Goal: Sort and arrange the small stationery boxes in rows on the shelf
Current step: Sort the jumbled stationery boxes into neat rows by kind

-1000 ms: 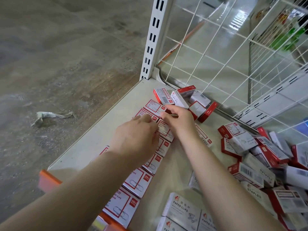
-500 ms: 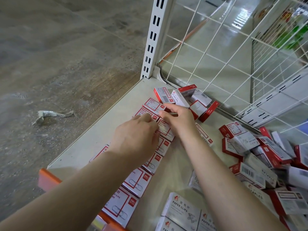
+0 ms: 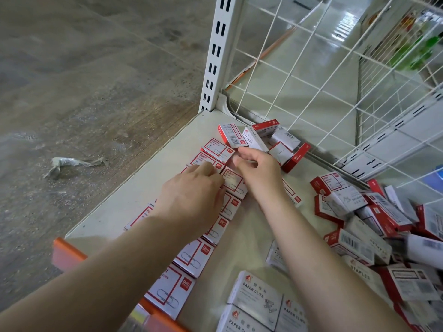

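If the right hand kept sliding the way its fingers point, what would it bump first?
Probably the staples box standing just beyond the right hand, near the shelf's back corner; depth is hard to judge.

Both forearms are bare to the frame's edge, the left hand (image 3: pixel 191 200) and right hand (image 3: pixel 260 172) ungloved, without rings.

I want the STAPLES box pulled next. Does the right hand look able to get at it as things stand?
Probably yes: the right hand lies just in front of the STAPLES box, nothing lies between them, and the box's near side is bare.
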{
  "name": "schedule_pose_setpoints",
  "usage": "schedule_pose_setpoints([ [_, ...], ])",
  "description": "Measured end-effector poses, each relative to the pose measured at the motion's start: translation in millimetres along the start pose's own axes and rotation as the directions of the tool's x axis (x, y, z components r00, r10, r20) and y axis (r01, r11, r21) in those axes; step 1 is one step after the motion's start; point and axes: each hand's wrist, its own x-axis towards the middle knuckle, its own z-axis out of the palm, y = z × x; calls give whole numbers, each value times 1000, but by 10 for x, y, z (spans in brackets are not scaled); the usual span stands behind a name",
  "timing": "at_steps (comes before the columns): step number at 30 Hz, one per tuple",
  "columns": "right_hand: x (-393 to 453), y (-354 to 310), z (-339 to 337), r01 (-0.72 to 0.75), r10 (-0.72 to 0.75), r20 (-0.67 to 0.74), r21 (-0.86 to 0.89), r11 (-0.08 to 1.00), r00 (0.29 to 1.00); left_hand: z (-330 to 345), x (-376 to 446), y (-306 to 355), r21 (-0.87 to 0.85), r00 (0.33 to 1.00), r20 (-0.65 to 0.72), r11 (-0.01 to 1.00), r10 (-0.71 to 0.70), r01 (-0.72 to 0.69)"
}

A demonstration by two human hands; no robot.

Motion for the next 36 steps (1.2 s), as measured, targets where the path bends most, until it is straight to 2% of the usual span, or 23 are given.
schedule_pose_setpoints([
  [6, -160, 77, -262, -15, 16, -59, 18, 1000, 998, -15, -74, 53, -7, 1000, 28, 1000, 10, -10],
  [13, -332, 168, -559, -31, 40, -143, 64, 997, 989, 35, -292, 209, -6, 995, 7, 995, 103, -103],
  [19, -458, 315, -771, -70, 43, -177, -152, 986, 983, 69, -448, 488, -5, 982, 84, 985, 171, -171],
  [22, -491, 369, -791, -102, 46, -163, -359, 928, 986, 80, -535, 621, -27, 972, 130, 981, 196, -194],
  [24, -490, 415, -774, -96, 52, -103, -482, 871, 993, 79, -557, 692, -51, 968, 137, 978, 210, -204],
  [27, -471, 470, -741, -107, 95, -53, -601, 792, 994, 87, -571, 739, -105, 972, 127, 977, 200, -187],
  [29, -463, 479, -743, -113, 99, -57, -614, 782, 993, 103, -588, 731, -175, 977, 130, 974, 170, -147],
  [33, -516, 456, -782, -88, 48, -85, -570, 817, 995, 113, -625, 695, -306, 992, 105, 952, 68, -33],
  [36, -615, 413, -856, -50, 3, -94, -500, 865, 996, 105, -650, 687, -319, 996, 87, 948, 20, 9],
])
